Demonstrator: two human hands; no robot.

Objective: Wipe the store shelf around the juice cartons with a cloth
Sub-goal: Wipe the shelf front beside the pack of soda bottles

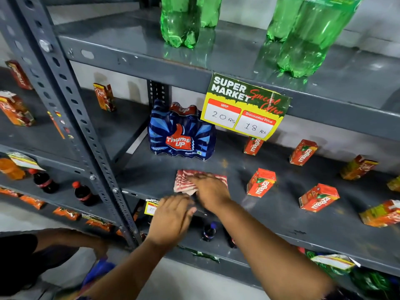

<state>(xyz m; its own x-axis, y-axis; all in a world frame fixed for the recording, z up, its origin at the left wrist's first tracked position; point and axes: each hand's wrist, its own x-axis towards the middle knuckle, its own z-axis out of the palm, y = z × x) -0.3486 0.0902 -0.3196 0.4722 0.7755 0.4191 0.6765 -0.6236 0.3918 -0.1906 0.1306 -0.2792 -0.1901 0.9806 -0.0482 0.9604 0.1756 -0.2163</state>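
A red-and-white striped cloth (186, 181) lies on the grey metal shelf (281, 217), near its front edge. My right hand (211, 191) presses flat on the cloth's right part, fingers closed over it. My left hand (172, 217) hovers at the shelf's front lip just below the cloth, fingers loosely apart and blurred, holding nothing. Several orange Maaza juice cartons stand to the right: one (260, 182) closest to the cloth, another (318, 197) further right, two at the back (252, 146) (303, 152).
A blue Thums Up multipack (180, 135) stands behind the cloth. A price sign (244, 107) hangs from the upper shelf, which carries green bottles (184, 20). A slotted upright post (71, 100) rises at left. Another person crouches at lower left (43, 252). Cola bottles (83, 193) fill lower shelves.
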